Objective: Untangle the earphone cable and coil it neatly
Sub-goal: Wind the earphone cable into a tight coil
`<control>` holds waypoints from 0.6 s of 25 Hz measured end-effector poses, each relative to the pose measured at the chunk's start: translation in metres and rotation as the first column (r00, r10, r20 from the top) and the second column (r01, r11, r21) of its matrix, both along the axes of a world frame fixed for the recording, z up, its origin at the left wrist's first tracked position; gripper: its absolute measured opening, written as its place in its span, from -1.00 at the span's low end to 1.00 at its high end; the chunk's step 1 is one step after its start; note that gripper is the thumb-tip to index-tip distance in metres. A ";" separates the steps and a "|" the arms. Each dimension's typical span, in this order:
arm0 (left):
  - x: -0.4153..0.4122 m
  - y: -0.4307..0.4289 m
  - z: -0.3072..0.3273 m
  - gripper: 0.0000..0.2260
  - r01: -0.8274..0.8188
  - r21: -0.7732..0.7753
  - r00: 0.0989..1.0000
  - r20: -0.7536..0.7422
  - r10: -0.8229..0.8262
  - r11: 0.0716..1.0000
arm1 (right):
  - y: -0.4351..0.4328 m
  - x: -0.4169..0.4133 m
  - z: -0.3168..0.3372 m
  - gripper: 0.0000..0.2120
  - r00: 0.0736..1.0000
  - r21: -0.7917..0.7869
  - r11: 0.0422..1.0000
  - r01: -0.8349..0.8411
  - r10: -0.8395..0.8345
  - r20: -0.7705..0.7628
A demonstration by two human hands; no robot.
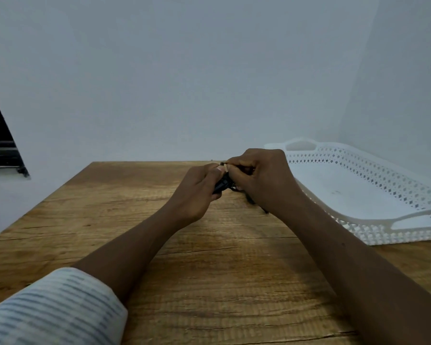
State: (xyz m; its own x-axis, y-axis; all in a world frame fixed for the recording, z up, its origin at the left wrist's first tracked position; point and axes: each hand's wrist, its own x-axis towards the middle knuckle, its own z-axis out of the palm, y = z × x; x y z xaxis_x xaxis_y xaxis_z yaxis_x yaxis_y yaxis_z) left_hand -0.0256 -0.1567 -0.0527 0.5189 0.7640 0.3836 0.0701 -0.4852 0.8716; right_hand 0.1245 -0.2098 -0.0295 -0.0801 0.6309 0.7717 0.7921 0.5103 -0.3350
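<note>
A black earphone cable (224, 183) is bunched between both hands, just above the wooden table (110, 220) near its far edge. My left hand (197, 192) grips the bundle from the left with the thumb on top. From the right, my right hand (261, 178) pinches a strand at the top of the bundle. A short black length of cable (250, 200) trails below the right hand onto the table. Most of the cable is hidden inside the fingers.
A white perforated plastic tray (383, 185) with handles lies on the table at the right, close to my right forearm. A grey wall stands just behind the table's far edge. A dark object (3, 150) is at the far left.
</note>
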 end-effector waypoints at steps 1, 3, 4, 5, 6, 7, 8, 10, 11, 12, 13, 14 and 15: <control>-0.001 -0.001 0.001 -0.65 0.002 -0.003 1.000 -0.002 -0.002 1.000 | 0.000 -0.001 0.000 -0.84 1.000 0.003 1.000 -0.003 0.003 -0.003; -0.003 -0.002 0.002 -0.65 -0.005 0.009 1.000 -0.019 0.006 1.000 | 0.000 -0.001 -0.001 -0.84 1.000 0.007 1.000 0.001 -0.001 0.003; -0.004 -0.002 0.002 -0.64 -0.011 0.018 0.999 -0.030 0.011 1.000 | 0.000 -0.001 -0.001 -0.84 1.000 0.009 1.000 0.005 -0.005 0.008; -0.005 -0.003 0.002 -0.64 -0.017 0.028 0.999 -0.042 0.019 0.999 | 0.001 -0.002 -0.001 -0.83 1.000 0.014 1.000 0.006 -0.007 0.011; -0.006 -0.003 0.003 -0.63 -0.024 0.039 0.998 -0.055 0.026 0.999 | 0.001 -0.002 -0.001 -0.83 1.000 0.017 1.000 0.008 -0.008 0.012; -0.007 -0.003 0.003 -0.64 -0.026 0.045 0.997 -0.067 0.029 0.999 | 0.001 -0.003 -0.001 -0.83 1.000 0.018 1.000 0.010 -0.010 0.011; -0.007 -0.003 0.004 -0.64 -0.028 0.053 0.997 -0.075 0.032 0.998 | 0.001 -0.003 -0.001 -0.83 1.000 0.017 1.000 0.009 -0.010 0.011; -0.009 -0.003 0.004 -0.65 -0.035 0.100 0.995 -0.093 0.044 0.994 | 0.000 -0.004 -0.002 -0.82 0.999 0.015 1.000 0.006 -0.007 0.039; -0.010 -0.001 0.004 -0.65 -0.041 0.151 0.992 -0.110 0.058 0.988 | 0.000 -0.004 -0.002 -0.82 0.998 0.017 1.000 0.009 -0.010 0.063; -0.011 0.001 0.003 -0.64 -0.046 0.213 0.988 -0.131 0.076 0.976 | 0.000 -0.005 -0.002 -0.81 0.996 0.018 1.000 0.014 -0.016 0.083; -0.012 0.002 0.003 -0.63 -0.053 0.274 0.984 -0.150 0.097 0.960 | 0.000 -0.005 -0.001 -0.81 0.995 0.018 1.000 0.020 -0.021 0.094; -0.013 0.003 0.003 -0.64 -0.061 0.322 0.980 -0.162 0.118 0.945 | 0.000 -0.005 0.000 -0.80 0.995 0.016 1.000 0.022 -0.024 0.097; -0.013 0.003 0.003 -0.65 -0.068 0.352 0.977 -0.167 0.134 0.934 | 0.000 -0.005 0.001 -0.80 0.995 0.014 1.000 0.022 -0.023 0.095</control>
State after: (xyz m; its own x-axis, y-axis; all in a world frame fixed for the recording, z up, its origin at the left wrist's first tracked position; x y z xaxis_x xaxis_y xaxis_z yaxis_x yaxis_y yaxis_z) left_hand -0.0391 -0.1539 -0.0501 0.5330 0.6553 0.5353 0.2784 -0.7332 0.6204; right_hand 0.1200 -0.2103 -0.0287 -0.1392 0.6232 0.7696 0.8313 0.4959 -0.2512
